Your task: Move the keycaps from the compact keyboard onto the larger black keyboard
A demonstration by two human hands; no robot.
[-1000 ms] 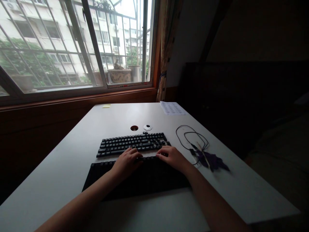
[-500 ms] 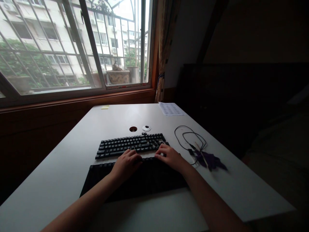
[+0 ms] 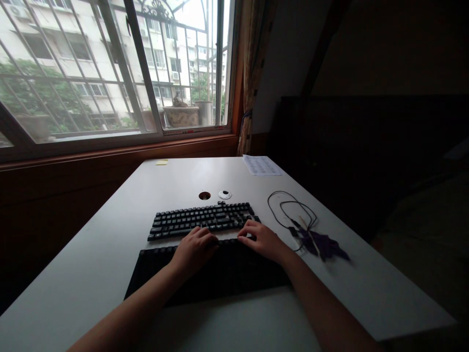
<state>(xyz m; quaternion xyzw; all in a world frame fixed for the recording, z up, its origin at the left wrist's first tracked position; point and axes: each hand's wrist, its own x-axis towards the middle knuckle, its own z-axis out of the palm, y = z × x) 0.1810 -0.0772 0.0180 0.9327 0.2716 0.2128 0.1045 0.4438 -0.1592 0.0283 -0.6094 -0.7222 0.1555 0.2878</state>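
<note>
Where the counter point(image 3: 84, 259) bears the black keyboard point(image 3: 234, 274), with rows of keys point(image 3: 185, 220) just beyond, left hand point(image 3: 194, 247) and right hand point(image 3: 265, 240) are at its far edge: left grip undetermined, right narrow, contents unclear. Contact should be light and square.

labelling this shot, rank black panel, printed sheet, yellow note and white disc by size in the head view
Black panel
Printed sheet
Yellow note and white disc: too alike to rank
</note>
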